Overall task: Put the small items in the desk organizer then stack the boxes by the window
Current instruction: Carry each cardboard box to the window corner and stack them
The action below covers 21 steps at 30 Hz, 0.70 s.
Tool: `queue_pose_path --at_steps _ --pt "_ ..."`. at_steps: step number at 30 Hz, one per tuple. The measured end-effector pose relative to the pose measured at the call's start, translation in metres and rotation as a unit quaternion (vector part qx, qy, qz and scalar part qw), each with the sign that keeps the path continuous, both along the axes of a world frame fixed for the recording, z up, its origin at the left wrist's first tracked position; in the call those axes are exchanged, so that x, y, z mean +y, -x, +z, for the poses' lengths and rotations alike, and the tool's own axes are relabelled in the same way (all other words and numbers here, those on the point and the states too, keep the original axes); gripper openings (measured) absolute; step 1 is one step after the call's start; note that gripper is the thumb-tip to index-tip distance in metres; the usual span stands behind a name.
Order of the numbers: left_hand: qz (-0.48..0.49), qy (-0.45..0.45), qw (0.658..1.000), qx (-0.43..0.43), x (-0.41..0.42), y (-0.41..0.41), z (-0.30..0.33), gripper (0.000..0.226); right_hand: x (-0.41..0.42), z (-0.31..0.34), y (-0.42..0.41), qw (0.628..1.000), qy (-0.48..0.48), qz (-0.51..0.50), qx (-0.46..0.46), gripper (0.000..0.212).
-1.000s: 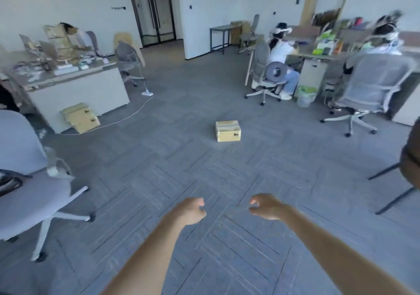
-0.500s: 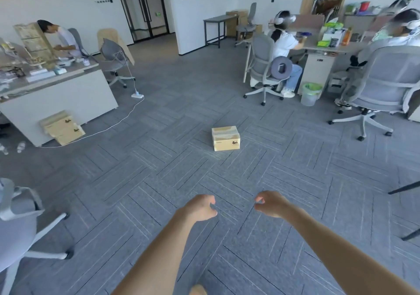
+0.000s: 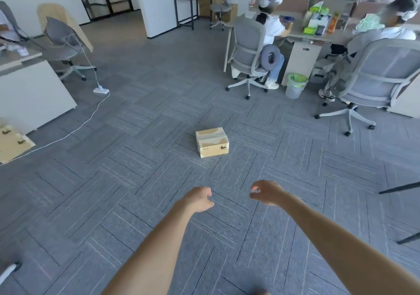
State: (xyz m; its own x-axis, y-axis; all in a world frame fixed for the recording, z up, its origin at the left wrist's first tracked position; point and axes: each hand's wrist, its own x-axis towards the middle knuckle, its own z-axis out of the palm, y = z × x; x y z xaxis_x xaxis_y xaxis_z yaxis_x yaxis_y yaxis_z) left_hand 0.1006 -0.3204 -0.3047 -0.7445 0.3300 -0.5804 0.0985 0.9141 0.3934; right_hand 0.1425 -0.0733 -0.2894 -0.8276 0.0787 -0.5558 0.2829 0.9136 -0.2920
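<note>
While the taped cardboard box (image 3: 212, 142) sits alone on the carpet at frame centre, left hand (image 3: 198, 198) and right hand (image 3: 266, 192) hang below it, loosely curled and empty; best to grip opposite sides squarely.

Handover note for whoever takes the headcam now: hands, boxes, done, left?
Hands: left hand and right hand both empty, fingers loosely curled, held out in front over the carpet.
Boxes: one taped cardboard box sits alone on the floor ahead, untouched. More flat cardboard boxes lie on the floor by the white desk at far left, partly out of frame.
Done: no stack visible; the desk organizer and the window are not in view, so the small-items step cannot be confirmed.
Left: pick up the box ahead, likely with both hands, and carry it to the window; then the rest.
</note>
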Motion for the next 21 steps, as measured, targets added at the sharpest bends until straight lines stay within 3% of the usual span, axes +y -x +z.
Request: queue_pose_path --at_steps 9,21 --pt "0.003 0.021 1.000 0.005 0.068 0.193 -0.014 0.047 0.068 -0.024 0.205 0.999 0.025 -0.006 0.021 0.043" --pt "0.066 0.033 0.996 -0.045 0.133 0.423 -0.038 0.046 0.154 -0.051 0.477 0.998 0.051 0.013 -0.021 0.038"
